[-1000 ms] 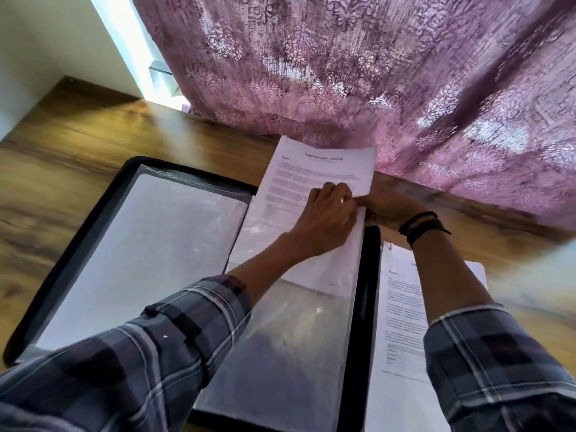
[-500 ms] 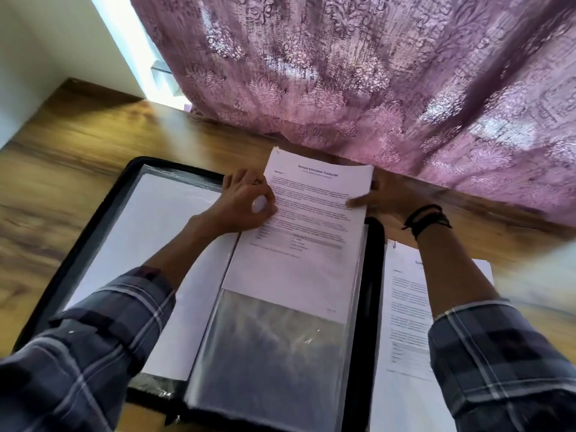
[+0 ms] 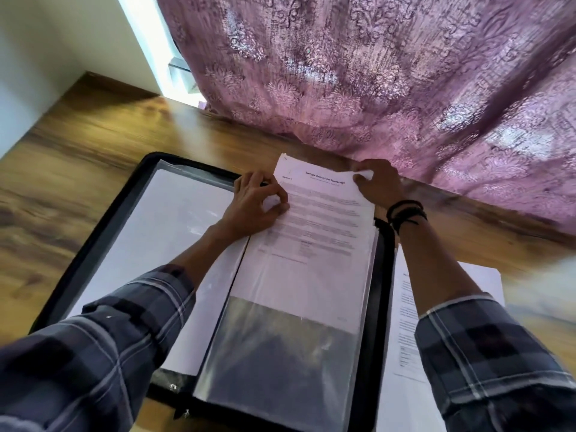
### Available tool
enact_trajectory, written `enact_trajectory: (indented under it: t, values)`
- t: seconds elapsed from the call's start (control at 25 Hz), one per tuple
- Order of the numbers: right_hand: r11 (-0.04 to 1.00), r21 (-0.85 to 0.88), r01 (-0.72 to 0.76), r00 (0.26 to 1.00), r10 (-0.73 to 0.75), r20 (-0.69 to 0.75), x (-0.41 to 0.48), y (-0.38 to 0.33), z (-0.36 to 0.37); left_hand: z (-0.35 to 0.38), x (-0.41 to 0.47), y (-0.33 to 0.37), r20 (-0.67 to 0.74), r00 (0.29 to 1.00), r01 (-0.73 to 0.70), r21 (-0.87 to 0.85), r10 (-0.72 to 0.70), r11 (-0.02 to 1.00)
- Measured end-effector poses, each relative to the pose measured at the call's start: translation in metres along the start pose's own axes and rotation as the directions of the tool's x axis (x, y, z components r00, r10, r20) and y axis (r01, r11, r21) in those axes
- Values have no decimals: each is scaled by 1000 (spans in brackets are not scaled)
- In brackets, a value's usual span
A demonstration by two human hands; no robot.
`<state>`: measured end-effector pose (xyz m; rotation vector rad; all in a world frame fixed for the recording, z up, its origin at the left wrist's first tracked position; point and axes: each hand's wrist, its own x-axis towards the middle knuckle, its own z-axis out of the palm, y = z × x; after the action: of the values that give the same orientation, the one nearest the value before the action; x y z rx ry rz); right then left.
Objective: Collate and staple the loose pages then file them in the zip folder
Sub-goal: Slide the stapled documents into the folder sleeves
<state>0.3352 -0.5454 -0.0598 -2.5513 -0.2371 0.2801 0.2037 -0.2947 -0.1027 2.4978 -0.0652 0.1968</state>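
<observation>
Wooden table (image 3: 93, 188) under a purple curtain (image 3: 389, 73); left hand (image 3: 258, 204) and right hand (image 3: 378, 182) apparently pinch the pages (image 3: 318, 219).

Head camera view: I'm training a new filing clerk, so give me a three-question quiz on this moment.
1. True or false: the printed transcript is fully inside the clear sleeve.
2. Which hand pinches the transcript's top far corner: A left hand, B right hand?
3. Where do the other printed pages lie relative to the open zip folder?

Key: 1 false, its top sticks out. 2 B. 3 On the wooden table, to the folder's right.
</observation>
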Motion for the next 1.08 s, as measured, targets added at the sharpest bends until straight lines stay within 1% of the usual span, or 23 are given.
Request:
enact_trajectory:
  t: [0.08, 0.16, 0.24, 0.28, 0.32, 0.36, 0.4, 0.44, 0.48, 0.52, 0.56, 0.64, 0.68, 0.76, 0.84, 0.88, 0.96, 1.0, 1.08]
  values:
    - [999, 41, -16, 986, 9, 168, -9, -6, -14, -1, 0, -1, -34, 999, -1, -23, 0, 1000]
    - [996, 66, -62, 937, 36, 348, -22, -10, -22, -1, -1, 1, -59, 998, 5, -42, -8, 999]
    - [989, 62, -136, 880, 92, 466, -44, -18, -25, -1, -2, 3, -54, 998, 11, -56, -14, 998]
    - [984, 75, -163, 862, 105, 496, -55, -21, -23, -2, -3, 3, -48, 999, 15, -57, -17, 998]
    - [977, 119, -177, 872, 99, 479, -65, -24, -19, -2, -3, 4, -38, 999, 21, -57, -23, 998]
    - [978, 161, -133, 917, 60, 394, -74, -22, -13, -3, -3, 4, -28, 999, 30, -58, -32, 998]
    - [978, 199, -60, 968, 8, 250, -84, -21, -7, -5, -4, 4, -21, 999, 39, -63, -41, 997]
    - [971, 241, -4, 997, -15, 80, -95, -16, 0, -6, -4, 5, -16, 999, 50, -74, -51, 996]
    - [949, 317, 6, 998, 15, -62, -107, -12, 5, -8, -4, 6, -20, 998, 54, -80, -56, 995]
    - [906, 424, -13, 986, 81, -143, -124, -9, 9, -10, -6, 9, -42, 998, 41, -66, -43, 997]
    - [851, 523, -38, 976, 143, -162, -141, -6, 13, -11, -9, 11, -79, 997, 11, -26, -13, 1000]
    - [759, 645, -87, 967, 221, -130, -177, -4, 17, -12, -20, 20, -161, 986, -40, 51, 47, 998]
    - [705, 696, -136, 961, 264, -79, -194, -3, 20, -12, -29, 28, -197, 979, -41, 44, 49, 998]
    - [595, 759, -264, 939, 339, 60, -225, -1, 26, -9, -55, 46, -221, 975, -22, -61, 8, 998]
    - [536, 768, -351, 927, 316, 203, -255, -2, 30, -7, -84, 68, -160, 985, 29, -203, -62, 979]
    - [512, 771, -379, 923, 273, 273, -270, -4, 31, -8, -98, 80, -101, 990, 70, -234, -96, 970]
    - [462, 788, -406, 912, 155, 379, -294, -7, 32, -11, -120, 104, 38, 989, 145, -215, -140, 966]
    - [429, 807, -405, 909, 95, 406, -304, -8, 32, -13, -128, 116, 113, 982, 170, -191, -150, 967]
    - [330, 855, -400, 903, -17, 430, -319, -11, 34, -24, -137, 140, 250, 955, 200, -150, -159, 968]
